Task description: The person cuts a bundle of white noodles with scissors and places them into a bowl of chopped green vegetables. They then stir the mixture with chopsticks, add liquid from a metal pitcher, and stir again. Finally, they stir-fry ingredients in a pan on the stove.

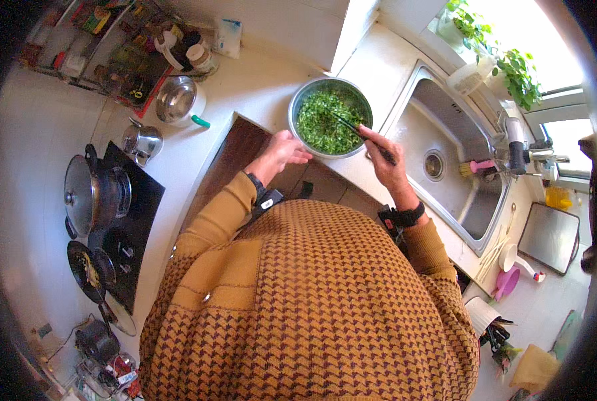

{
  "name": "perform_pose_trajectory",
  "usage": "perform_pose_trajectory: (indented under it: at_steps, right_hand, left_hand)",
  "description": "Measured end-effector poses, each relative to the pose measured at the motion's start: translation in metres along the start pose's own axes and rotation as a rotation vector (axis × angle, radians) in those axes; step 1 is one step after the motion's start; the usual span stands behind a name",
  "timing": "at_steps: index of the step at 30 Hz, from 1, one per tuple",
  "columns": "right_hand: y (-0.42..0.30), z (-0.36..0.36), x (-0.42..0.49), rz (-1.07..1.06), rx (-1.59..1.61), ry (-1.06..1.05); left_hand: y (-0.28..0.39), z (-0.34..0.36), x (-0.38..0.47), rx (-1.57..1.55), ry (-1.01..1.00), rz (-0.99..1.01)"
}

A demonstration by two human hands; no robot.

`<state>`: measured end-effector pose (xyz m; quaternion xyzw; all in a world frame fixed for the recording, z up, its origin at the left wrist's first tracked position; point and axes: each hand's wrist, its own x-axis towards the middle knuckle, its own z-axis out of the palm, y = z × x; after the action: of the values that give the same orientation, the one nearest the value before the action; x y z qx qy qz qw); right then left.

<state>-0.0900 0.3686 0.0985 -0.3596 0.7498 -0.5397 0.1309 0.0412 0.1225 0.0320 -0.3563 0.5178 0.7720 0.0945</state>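
A round metal bowl stands near the counter's front edge, holding finely chopped greens. My right hand is closed around dark chopsticks, whose tips reach into the greens. My left hand is beside the bowl's lower left rim, with its fingers apart and nothing held in it. Whether its fingertips touch the bowl cannot be told.
On the right is a steel sink with a pink-handled brush. A white pot with a green-tipped handle, a steel pitcher and a hob with a lidded pot and frying pan lie left.
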Motion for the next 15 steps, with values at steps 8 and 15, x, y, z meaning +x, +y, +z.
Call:
perform_pose_trajectory:
  at_steps: [8, 15]
  right_hand:
    - [-0.019, 0.013, 0.004, 0.027, -0.053, -0.008]
    - [-0.028, 0.017, -0.021, -0.127, -0.135, -0.304]
  left_hand:
    - [0.007, -0.013, 0.017, -0.024, 0.087, 0.043]
    - [0.005, -0.014, 0.02, -0.024, 0.055, 0.03]
